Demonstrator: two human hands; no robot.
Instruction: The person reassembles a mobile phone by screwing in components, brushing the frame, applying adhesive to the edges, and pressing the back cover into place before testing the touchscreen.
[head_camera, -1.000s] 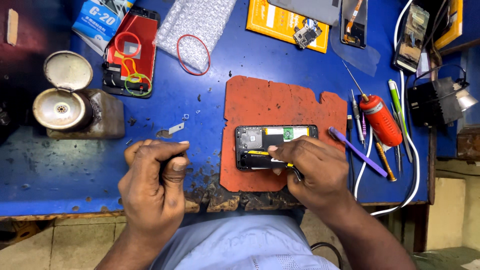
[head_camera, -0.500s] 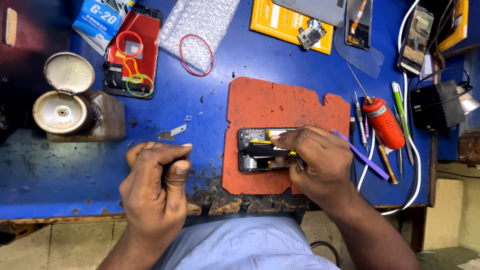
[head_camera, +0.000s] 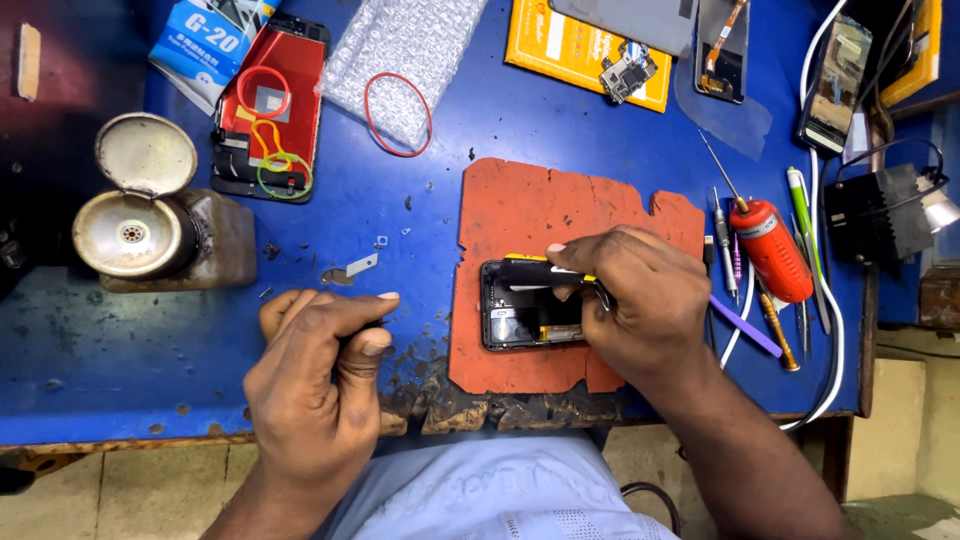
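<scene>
An opened black phone (head_camera: 525, 320) with its insides showing lies on an orange-red work mat (head_camera: 560, 210) on the blue bench. My right hand (head_camera: 630, 300) covers the phone's right half and grips a black-and-yellow tool (head_camera: 540, 272) laid across the phone's top edge. My left hand (head_camera: 320, 375) rests on the bench left of the mat, fingers curled shut around something small and dark that I cannot make out.
A metal pot with open lid (head_camera: 135, 215) stands at left. A red phone part with rubber bands (head_camera: 270, 110), bubble wrap (head_camera: 400, 50), a red rubber band (head_camera: 398, 115), a yellow box (head_camera: 580, 50), a red tool (head_camera: 775, 250), a purple stick (head_camera: 745, 325), white cable (head_camera: 835, 390).
My right hand has moved up over the phone, bringing the black-and-yellow tool from the phone's middle to its top edge. My left hand has stayed put.
</scene>
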